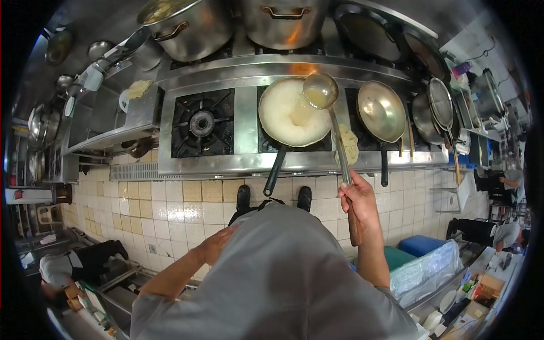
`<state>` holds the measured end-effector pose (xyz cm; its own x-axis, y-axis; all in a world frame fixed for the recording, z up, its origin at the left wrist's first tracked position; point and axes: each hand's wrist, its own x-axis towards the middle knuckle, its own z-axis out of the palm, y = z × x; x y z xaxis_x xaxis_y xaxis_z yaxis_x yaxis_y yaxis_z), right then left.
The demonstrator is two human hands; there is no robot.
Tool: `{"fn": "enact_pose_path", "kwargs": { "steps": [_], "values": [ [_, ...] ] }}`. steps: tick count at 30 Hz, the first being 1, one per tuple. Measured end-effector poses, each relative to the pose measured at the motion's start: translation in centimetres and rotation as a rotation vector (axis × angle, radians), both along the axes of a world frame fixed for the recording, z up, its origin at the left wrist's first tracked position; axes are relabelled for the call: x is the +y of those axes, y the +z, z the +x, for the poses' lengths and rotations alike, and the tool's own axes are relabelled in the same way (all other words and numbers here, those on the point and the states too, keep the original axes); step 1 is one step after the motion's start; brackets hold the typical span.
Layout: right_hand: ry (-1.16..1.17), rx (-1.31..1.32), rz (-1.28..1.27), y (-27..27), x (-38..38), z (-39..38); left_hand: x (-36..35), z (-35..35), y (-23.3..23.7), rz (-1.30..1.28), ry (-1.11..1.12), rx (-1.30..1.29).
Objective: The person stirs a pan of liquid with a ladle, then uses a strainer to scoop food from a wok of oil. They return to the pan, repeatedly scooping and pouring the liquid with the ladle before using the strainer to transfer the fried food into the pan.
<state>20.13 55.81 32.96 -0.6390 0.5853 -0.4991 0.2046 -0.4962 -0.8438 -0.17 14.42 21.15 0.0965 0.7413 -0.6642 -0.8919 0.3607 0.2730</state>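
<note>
One ladle (321,90) over pan (281,116), R hand (355,198) grip clasping it, L hand (218,243) prob. splayed

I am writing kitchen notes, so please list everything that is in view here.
pan: one, steel, middle burner, holds pale liquid
empty pan: one, steel, to its right
pots: two, steel, back of stove
burner: one, black, left of pan, bare
cloth: one, yellowish, stove front
ladle: one, steel, tilted over pan
other people: at least two, at both edges
right hand: one, bare, grips ladle handle
left hand: one, bare, flat on own waist
</note>
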Motion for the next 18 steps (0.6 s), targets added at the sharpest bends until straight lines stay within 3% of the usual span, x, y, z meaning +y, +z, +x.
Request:
{"fn": "enact_pose_path", "kwargs": {
  "steps": [3,5,6,8,11,12,13,14,15,17,18],
  "values": [
    [0.003,-0.031,0.099,0.2,0.0,-0.4,-0.8,-0.2,-1.7,0.02,0.023,-0.145],
    [0.022,-0.046,0.163,0.3,-0.1,-0.8,-1.6,-0.3,-3.0,0.371,-0.519,0.833],
    [0.029,-0.09,0.221,0.5,-0.2,-1.1,-1.5,-0.3,-2.7,0.369,-0.518,0.832],
    [0.037,-0.133,0.278,0.5,-0.1,-1.5,-0.5,-0.4,-1.2,0.035,-0.091,0.022],
    [0.083,-0.284,0.427,-0.7,0.4,-2.1,0.9,-0.4,1.1,0.031,-0.051,-0.046],
    [0.137,-0.346,0.592,-1.6,0.9,-2.2,0.5,-0.5,0.4,0.029,-0.05,-0.047],
    [0.191,-0.406,0.757,-2.4,1.4,-2.3,-0.1,-0.5,-0.9,0.102,-0.153,0.119],
    [0.192,-0.406,0.757,-3.0,1.8,-2.5,-0.2,-0.5,-1.3,0.176,-0.256,0.284],
    [0.224,-0.426,0.883,-3.5,2.2,-2.7,-0.4,-0.4,-1.7,0.175,-0.256,0.284],
    [0.257,-0.446,1.011,-4.7,2.8,-3.3,-0.6,-0.2,-2.1,0.252,-0.37,0.761],
    [0.266,-0.467,1.021,-5.4,3.1,-3.7,-0.5,-0.2,-1.9,0.253,-0.369,0.761]
  ]
}}
